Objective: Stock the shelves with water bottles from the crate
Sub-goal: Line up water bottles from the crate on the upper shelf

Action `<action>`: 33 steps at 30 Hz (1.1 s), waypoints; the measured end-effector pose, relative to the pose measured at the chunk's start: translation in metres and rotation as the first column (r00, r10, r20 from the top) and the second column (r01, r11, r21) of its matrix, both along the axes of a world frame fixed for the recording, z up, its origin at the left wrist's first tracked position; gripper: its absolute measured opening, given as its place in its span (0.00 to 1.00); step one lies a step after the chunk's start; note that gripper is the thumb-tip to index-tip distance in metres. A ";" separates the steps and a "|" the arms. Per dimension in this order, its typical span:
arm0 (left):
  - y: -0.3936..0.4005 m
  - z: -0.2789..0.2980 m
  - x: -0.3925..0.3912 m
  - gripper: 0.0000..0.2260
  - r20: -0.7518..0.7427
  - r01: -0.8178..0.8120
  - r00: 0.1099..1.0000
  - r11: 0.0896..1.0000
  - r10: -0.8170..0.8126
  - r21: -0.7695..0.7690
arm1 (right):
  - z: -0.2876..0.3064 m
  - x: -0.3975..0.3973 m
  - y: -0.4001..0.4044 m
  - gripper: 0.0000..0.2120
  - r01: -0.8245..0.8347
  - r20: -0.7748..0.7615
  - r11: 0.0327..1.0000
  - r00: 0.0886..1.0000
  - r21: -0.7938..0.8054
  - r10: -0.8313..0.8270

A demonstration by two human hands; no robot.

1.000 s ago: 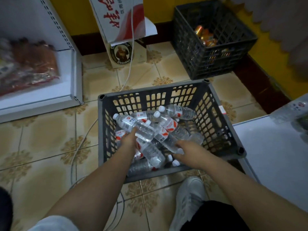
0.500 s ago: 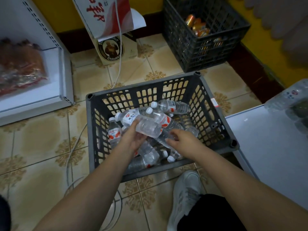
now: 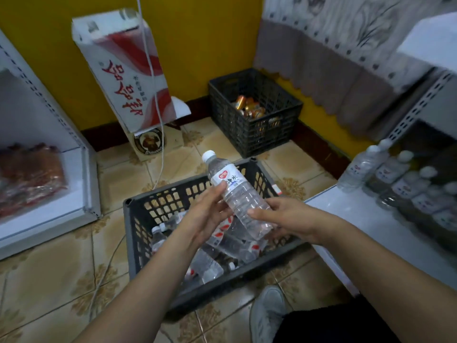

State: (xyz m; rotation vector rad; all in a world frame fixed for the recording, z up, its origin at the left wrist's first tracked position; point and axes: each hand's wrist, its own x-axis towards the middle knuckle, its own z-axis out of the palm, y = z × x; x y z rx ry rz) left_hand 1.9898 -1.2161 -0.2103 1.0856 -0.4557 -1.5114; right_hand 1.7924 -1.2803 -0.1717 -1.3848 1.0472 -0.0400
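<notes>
A clear water bottle (image 3: 237,194) with a white cap and a red-and-white label is held up above the grey crate (image 3: 138,219), tilted with its cap up and to the left. My left hand (image 3: 205,214) touches its left side with nearly straight fingers. My right hand (image 3: 279,216) grips its lower end, thumb across the front. Several more water bottles (image 3: 222,246) lie in a heap inside the crate. On the white shelf (image 3: 366,219) to the right, several bottles (image 3: 395,174) stand upright in a row.
A black crate (image 3: 249,129) holding cans stands against the yellow wall at the back. A red-and-white carton (image 3: 123,73) leans beside it, with a white cable hanging in front. A white shelf unit (image 3: 49,206) with red packets is at the left. My shoe (image 3: 267,315) is on the tiled floor.
Both hands have lifted one bottle out of the crate, up above the heap. The view has tilted up, bringing the right shelf's standing bottles into sight.
</notes>
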 end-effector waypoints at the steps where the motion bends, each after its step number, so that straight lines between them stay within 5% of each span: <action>1: -0.003 0.017 -0.006 0.17 0.013 0.023 1.000 0.999 -0.023 -0.026 | 0.013 -0.008 0.005 0.27 0.030 0.012 0.999 0.999 -0.030 -0.029; 7: -0.013 0.095 -0.063 0.22 0.247 0.206 0.953 0.974 -0.177 -0.095 | 0.082 -0.076 0.046 0.15 0.186 0.025 0.947 0.982 -0.260 -0.186; 11: -0.015 0.126 -0.131 0.19 0.466 0.392 0.839 0.907 -0.282 -0.156 | 0.096 -0.140 0.068 0.19 0.221 -0.089 0.862 0.953 -0.456 -0.291; 16: -0.017 0.131 -0.228 0.22 0.676 0.634 0.644 0.746 -0.360 -0.207 | 0.117 -0.218 0.095 0.30 0.546 0.091 0.599 0.779 -0.586 -0.621; 19: -0.017 0.133 -0.294 0.23 0.780 0.762 0.505 0.616 -0.370 -0.201 | 0.134 -0.271 0.111 0.30 0.567 0.105 0.480 0.713 -0.670 -0.694; 23: -0.018 0.132 -0.379 0.23 0.886 0.894 0.315 0.420 -0.341 -0.156 | 0.144 -0.341 0.131 0.24 0.517 -0.051 0.474 0.635 -0.713 -0.771; 30: -0.017 0.098 -0.497 0.27 0.954 0.970 0.093 0.240 -0.284 -0.024 | 0.114 -0.432 0.149 0.13 0.488 -0.142 0.422 0.511 -0.764 -0.848; 33: -0.020 0.078 -0.535 0.26 0.954 0.986 -0.028 0.148 -0.298 0.075 | 0.088 -0.464 0.145 0.17 0.527 -0.183 0.429 0.455 -0.733 -0.872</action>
